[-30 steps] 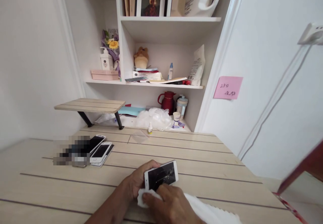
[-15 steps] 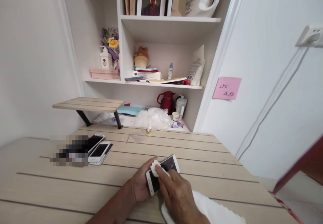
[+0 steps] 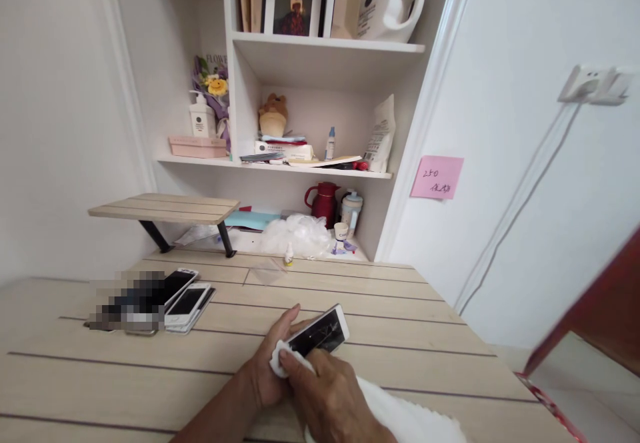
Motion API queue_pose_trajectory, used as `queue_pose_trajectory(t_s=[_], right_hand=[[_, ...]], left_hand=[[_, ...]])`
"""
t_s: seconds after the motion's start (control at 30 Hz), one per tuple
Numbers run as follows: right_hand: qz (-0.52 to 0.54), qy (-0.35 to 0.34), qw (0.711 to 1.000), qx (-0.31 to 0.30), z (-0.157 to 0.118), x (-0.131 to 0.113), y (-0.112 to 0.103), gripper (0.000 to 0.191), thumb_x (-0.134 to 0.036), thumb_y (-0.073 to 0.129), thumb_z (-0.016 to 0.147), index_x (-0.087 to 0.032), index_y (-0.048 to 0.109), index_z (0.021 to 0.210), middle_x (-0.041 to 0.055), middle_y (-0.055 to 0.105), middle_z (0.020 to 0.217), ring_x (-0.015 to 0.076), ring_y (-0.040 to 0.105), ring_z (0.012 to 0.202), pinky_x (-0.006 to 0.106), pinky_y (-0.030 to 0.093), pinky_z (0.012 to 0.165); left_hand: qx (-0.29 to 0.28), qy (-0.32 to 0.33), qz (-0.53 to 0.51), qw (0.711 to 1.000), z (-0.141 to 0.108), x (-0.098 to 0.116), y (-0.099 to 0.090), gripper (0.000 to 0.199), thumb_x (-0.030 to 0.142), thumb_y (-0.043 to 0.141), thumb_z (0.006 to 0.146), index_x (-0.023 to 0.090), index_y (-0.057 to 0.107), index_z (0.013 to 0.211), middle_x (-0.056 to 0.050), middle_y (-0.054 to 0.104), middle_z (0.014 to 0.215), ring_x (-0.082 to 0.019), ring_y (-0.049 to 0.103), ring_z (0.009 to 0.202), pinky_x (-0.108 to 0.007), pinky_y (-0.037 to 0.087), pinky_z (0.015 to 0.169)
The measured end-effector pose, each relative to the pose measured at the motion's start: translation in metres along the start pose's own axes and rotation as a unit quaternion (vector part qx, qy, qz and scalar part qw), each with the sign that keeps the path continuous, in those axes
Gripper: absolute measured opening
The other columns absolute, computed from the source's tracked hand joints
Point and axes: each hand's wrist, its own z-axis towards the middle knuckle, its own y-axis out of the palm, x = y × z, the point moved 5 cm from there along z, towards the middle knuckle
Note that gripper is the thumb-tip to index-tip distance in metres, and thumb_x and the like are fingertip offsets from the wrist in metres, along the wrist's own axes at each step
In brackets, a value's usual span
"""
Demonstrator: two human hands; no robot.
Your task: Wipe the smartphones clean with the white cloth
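A white phone (image 3: 323,333) with a dark, cracked-looking screen lies tilted in my left hand (image 3: 270,363), whose fingers go under it and whose thumb stands along its far left side. My right hand (image 3: 333,396) is closed on a white cloth (image 3: 281,358) and presses it at the phone's near left end. The long part of the cloth trails from under my right hand to the table at the lower right. My right fingertips lie close to the phone's near edge.
On the wooden table (image 3: 425,303), several phones (image 3: 188,302) lie at the left, partly blurred. Behind are a small bottle (image 3: 289,254), a clear bag (image 3: 267,271), a raised wooden stand (image 3: 165,207) and shelves holding a red jug (image 3: 324,204).
My right hand and the cloth have moved left and down to the phone's near end, uncovering more of the screen. The whole view has shifted slightly.
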Motion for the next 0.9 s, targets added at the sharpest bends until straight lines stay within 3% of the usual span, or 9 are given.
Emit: queue_pose_trajectory(t_s=[0.1,0.2,0.27,0.4,0.53,0.63,0.7,0.83,0.9], right_hand=[[-0.016,0.064,0.997,0.035,0.000,0.017,-0.003,0.043,-0.017,0.040,0.097,-0.024,0.050,0.138,0.0053,0.058,0.079,0.0171,0.059,0.065,0.025,0.047,0.060],[-0.034,0.132,0.988,0.075,-0.005,0.036,-0.007,0.043,-0.018,0.038,0.099,-0.023,0.046,0.141,0.0075,0.060,0.086,0.0180,0.061,0.072,0.027,0.049,0.065],[-0.036,0.112,0.991,0.057,-0.006,0.032,-0.005,0.043,-0.019,0.039,0.099,-0.022,0.047,0.141,0.0070,0.059,0.084,0.0177,0.061,0.070,0.026,0.049,0.063],[-0.022,0.009,1.000,-0.013,-0.001,0.006,0.002,0.041,-0.023,0.043,0.099,-0.024,0.050,0.139,0.0043,0.058,0.076,0.0168,0.058,0.062,0.025,0.047,0.058],[-0.023,0.085,0.995,0.054,0.001,0.027,-0.009,0.040,-0.022,0.039,0.101,-0.023,0.051,0.139,0.0054,0.060,0.079,0.0166,0.061,0.067,0.025,0.049,0.062],[-0.039,0.151,0.983,0.093,-0.004,0.050,-0.017,0.039,-0.024,0.037,0.102,-0.020,0.052,0.137,0.0053,0.061,0.077,0.0160,0.061,0.064,0.025,0.049,0.061],[-0.044,0.147,0.985,0.084,-0.006,0.050,-0.015,0.039,-0.023,0.037,0.101,-0.020,0.052,0.137,0.0055,0.061,0.078,0.0161,0.061,0.063,0.025,0.049,0.061],[-0.024,0.067,0.997,0.017,-0.003,0.027,-0.002,0.042,-0.022,0.040,0.100,-0.023,0.049,0.141,0.0062,0.062,0.080,0.0178,0.063,0.068,0.026,0.049,0.062],[-0.020,0.077,0.997,0.015,-0.001,0.027,-0.001,0.041,-0.023,0.039,0.100,-0.023,0.050,0.140,0.0064,0.063,0.080,0.0185,0.063,0.068,0.027,0.049,0.063]], left_hand=[[0.021,0.007,0.001,1.000,0.000,0.000,-0.003,0.040,0.051,0.057,0.085,0.014,0.070,0.080,-0.007,0.072,0.068,-0.022,0.067,0.067,-0.030,0.046,0.067],[0.026,0.009,0.005,1.000,0.000,-0.002,-0.005,0.040,0.053,0.056,0.085,0.015,0.070,0.084,-0.008,0.073,0.075,-0.024,0.067,0.072,-0.035,0.048,0.070],[0.017,0.006,0.004,1.000,0.001,-0.003,-0.004,0.041,0.053,0.056,0.085,0.014,0.070,0.085,-0.008,0.073,0.075,-0.023,0.067,0.072,-0.034,0.048,0.071],[-0.018,0.003,-0.001,1.000,0.000,-0.003,-0.001,0.044,0.052,0.055,0.086,0.012,0.071,0.084,-0.010,0.072,0.073,-0.022,0.067,0.071,-0.030,0.046,0.071],[0.010,0.007,-0.005,1.000,-0.001,-0.003,-0.004,0.043,0.053,0.055,0.085,0.013,0.071,0.087,-0.009,0.073,0.075,-0.023,0.066,0.073,-0.033,0.047,0.071],[-0.003,0.006,0.003,1.000,0.000,-0.004,-0.004,0.046,0.054,0.053,0.087,0.015,0.070,0.103,-0.011,0.074,0.089,-0.025,0.067,0.083,-0.038,0.048,0.080],[-0.018,0.003,0.010,1.000,0.001,-0.005,-0.003,0.047,0.054,0.052,0.087,0.014,0.069,0.104,-0.012,0.073,0.090,-0.025,0.066,0.084,-0.038,0.048,0.079],[-0.021,0.024,0.015,0.999,0.002,-0.006,-0.005,0.040,0.048,0.054,0.087,0.012,0.071,0.089,-0.010,0.072,0.076,-0.022,0.066,0.074,-0.030,0.046,0.069],[-0.017,0.043,0.014,0.999,0.001,-0.005,-0.006,0.032,0.040,0.056,0.088,0.012,0.072,0.089,-0.008,0.071,0.076,-0.020,0.065,0.073,-0.030,0.046,0.071]])
